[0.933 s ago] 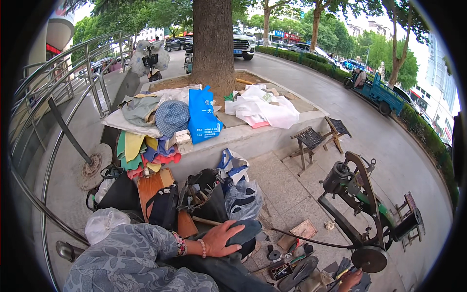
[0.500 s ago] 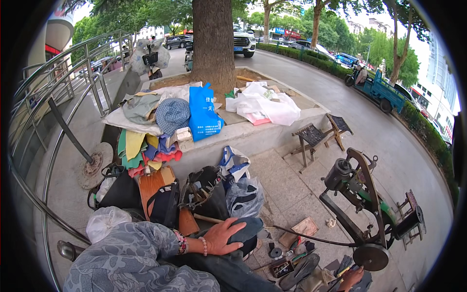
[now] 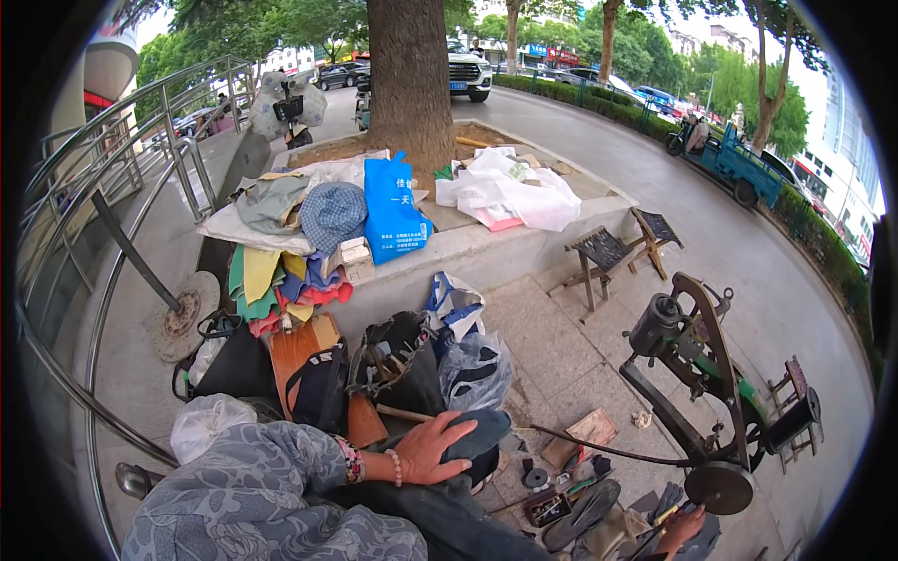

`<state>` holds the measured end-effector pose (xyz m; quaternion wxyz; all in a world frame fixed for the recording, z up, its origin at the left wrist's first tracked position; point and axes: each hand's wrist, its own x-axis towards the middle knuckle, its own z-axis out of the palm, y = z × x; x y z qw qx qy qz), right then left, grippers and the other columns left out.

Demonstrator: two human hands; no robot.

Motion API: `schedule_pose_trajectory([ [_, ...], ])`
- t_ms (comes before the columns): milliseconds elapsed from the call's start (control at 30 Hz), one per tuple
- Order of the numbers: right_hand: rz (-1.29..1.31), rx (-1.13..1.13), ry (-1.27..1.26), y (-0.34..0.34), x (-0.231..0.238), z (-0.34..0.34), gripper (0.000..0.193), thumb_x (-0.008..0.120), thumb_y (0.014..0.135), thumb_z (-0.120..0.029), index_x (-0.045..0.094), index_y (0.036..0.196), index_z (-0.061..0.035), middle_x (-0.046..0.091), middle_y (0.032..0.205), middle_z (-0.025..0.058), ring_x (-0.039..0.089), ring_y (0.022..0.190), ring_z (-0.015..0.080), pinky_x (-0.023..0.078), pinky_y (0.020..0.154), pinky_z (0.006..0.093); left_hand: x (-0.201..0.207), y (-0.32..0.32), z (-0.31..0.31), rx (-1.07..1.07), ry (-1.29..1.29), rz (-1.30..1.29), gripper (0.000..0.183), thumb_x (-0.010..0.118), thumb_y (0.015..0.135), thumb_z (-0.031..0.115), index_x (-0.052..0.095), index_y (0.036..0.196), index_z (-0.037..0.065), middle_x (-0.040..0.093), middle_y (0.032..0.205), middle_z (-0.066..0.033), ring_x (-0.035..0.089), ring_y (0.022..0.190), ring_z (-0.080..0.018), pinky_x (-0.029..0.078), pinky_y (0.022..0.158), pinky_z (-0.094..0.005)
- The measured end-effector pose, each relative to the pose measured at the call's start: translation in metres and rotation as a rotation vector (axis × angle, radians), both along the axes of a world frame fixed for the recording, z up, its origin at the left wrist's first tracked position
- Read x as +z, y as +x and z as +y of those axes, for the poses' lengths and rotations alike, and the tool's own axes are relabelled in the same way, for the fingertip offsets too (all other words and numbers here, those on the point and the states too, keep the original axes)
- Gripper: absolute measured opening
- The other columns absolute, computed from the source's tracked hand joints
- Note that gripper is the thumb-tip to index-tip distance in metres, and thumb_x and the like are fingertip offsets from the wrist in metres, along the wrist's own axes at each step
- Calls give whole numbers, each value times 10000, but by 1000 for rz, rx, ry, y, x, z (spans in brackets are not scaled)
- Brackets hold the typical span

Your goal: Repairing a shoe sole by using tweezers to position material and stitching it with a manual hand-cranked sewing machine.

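My left hand [image 3: 433, 451] lies flat with spread fingers on dark cloth over my knee, holding nothing. A beaded bracelet circles its wrist. At the lower right, my right hand [image 3: 685, 529] is low beside the black wheel [image 3: 719, 488] of a hand-cranked sewing machine [image 3: 697, 360]. Its fingers curl around something too small and partly hidden to name. Close to that hand are a yellow-handled tool [image 3: 666, 515] and dark shoe-like pieces. A dark shoe sole [image 3: 585, 514] and a small box of bits [image 3: 547, 510] lie to its left.
A black bag of tools [image 3: 398, 360], a clear plastic bag [image 3: 475, 374] and a reddish-brown board [image 3: 297, 351] stand before the low kerb. On the kerb sit a blue bag [image 3: 395, 210] and white plastic sheeting [image 3: 510, 192]. Folding stools [image 3: 603, 254] stand right; a metal railing [image 3: 98, 355] runs left.
The view has shifted slightly, so the machine and stools sit a little differently in it. Both hands stay in nearly the same places.
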<state>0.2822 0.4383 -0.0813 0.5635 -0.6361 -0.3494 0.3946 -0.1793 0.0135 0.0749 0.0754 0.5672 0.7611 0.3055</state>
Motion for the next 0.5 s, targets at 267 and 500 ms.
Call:
schedule_pose_trajectory([
  [267,-23,-55,-31,-3,-3,0,399,478,960,-482,546,1114,-119,520,606,47,456,400,138,324,342,265,1,1,1,7,-27,-7,701,634,871,426,383,1454,128,358,1422,-246,439,1258,-452,391,1034,-496],
  [500,0,1,-14,-3,5,-7,369,489,958,-455,540,1103,-120,508,605,41,441,396,132,299,337,253,0,0,1,-3,-11,-3,703,641,869,420,382,1454,127,357,1421,-247,437,1260,-452,393,1033,-496],
])
